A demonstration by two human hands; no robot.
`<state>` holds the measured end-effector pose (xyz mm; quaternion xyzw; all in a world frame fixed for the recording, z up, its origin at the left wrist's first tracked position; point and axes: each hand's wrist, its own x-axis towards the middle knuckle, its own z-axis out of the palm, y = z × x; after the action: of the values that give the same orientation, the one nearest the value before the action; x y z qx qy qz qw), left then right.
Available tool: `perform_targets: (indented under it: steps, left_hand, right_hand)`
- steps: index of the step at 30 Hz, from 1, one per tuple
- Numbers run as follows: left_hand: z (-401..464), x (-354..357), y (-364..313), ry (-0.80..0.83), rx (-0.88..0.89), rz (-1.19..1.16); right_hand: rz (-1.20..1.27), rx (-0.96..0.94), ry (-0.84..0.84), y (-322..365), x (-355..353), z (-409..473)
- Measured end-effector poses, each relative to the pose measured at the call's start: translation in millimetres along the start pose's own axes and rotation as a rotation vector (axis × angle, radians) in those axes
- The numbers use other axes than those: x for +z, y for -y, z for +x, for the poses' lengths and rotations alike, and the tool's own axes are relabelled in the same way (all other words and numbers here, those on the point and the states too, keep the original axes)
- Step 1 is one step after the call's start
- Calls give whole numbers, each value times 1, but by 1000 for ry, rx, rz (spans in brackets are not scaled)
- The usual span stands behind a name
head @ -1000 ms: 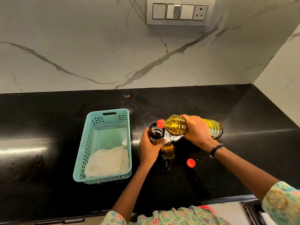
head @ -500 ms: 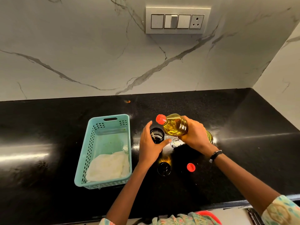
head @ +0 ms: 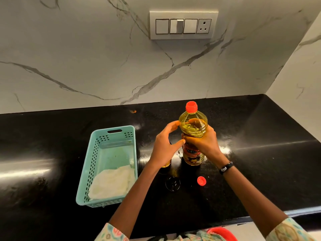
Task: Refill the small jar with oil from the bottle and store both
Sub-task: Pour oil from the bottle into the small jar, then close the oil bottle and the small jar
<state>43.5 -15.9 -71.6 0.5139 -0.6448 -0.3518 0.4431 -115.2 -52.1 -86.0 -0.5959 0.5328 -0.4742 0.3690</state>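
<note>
The oil bottle [head: 192,126], clear plastic with yellow oil and a red top, stands upright on the black counter [head: 260,153]. My right hand [head: 204,143] is wrapped around its middle. My left hand [head: 165,145] hovers just left of it, fingers apart, fingertips touching the bottle's shoulder. Beneath my left wrist only a sliver of the small dark jar [head: 166,164] shows, standing on the counter. Its black lid [head: 172,183] and a loose red cap [head: 201,181] lie in front of the bottle.
A teal plastic basket [head: 90,169] holding a white cloth [head: 111,183] sits left of the jar. The marble wall with a switch plate [head: 183,25] rises behind, and a side wall closes the right. The counter's front edge runs near my body.
The bottle went from tilted over the jar to standing upright on the counter. My left hand let go of the jar and rose toward the bottle's shoulder.
</note>
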Motion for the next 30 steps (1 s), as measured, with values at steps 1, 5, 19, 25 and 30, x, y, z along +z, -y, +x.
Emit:
perform_targets:
  steps: [1, 5, 19, 25, 30]
  left_hand:
    - [1, 1, 0, 3, -7, -13]
    - [2, 4, 1, 14, -19, -44]
    - [4, 16, -2, 49, -39, -108]
    - [1, 21, -2, 65, -79, -150]
    - [-4, 25, 0, 62, -115, -164]
  right_hand:
    - [20, 5, 7, -1, 0, -1]
    - [81, 24, 17, -8, 2, -3]
    - [125, 59, 81, -14, -4, -5]
    - [77, 72, 156, -16, -10, -3]
    - [54, 96, 180, -17, -16, -11]
